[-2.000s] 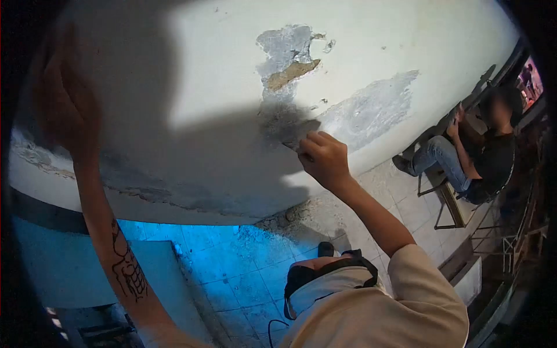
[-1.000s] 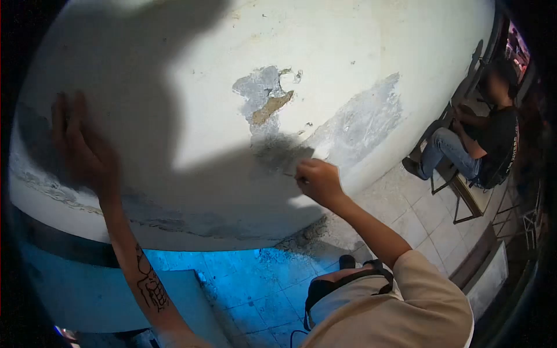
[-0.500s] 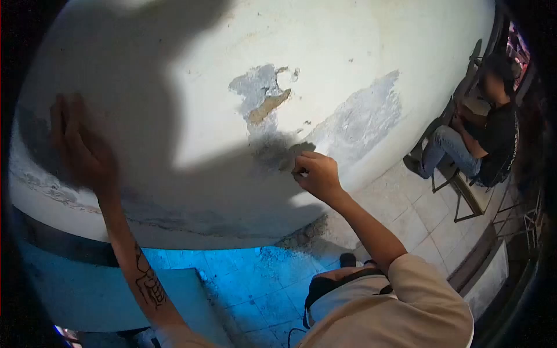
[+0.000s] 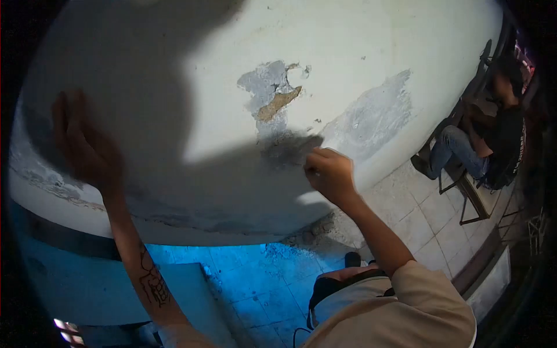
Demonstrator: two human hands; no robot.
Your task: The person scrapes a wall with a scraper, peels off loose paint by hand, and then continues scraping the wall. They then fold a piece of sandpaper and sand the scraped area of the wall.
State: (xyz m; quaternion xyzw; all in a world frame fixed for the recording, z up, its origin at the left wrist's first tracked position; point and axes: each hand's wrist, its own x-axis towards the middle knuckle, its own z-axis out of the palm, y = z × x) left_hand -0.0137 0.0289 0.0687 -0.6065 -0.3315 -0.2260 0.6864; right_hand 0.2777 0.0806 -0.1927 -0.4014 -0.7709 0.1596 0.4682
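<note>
Reference landmark: the wall (image 4: pixel 232 197), a pale, curved surface standing in front of the person in the tan shirt (image 4: pixel 400 313).

Right hand (image 4: pixel 329 174): raised at the lower part of the wall, fingers curled closed. It grips a thin tool (image 4: pixel 300 165); only a slight edge projects from the fingers, and the rest is hidden in the grip. Whether that edge bears on the wall cannot be told from here. The tool's visible edge lies beside the shadowed lower end of the upright gray patch (image 4: pixel 264 81) on the wall.

Left hand (image 4: pixel 87 142): raised before the left part of the wall, open, fingers extended and loosely bent. It is dim and blurred; nothing can be seen in it, and contact with the wall cannot be confirmed. Dark line markings run along the left forearm (image 4: pixel 142 261).

Wall surface: the upright gray patch encloses part of a rough brown spot (image 4: pixel 279 104). A broader gray patch (image 4: pixel 371 116) lies to its right on the wall. A rough, broken band runs along the wall's lower left edge.

Surroundings: the tiled floor (image 4: pixel 406 203) extends from the base of the wall, blue-lit at left. To the right of the wall, a second person (image 4: pixel 503 130) in jeans sits on a low bench (image 4: pixel 478 200).
</note>
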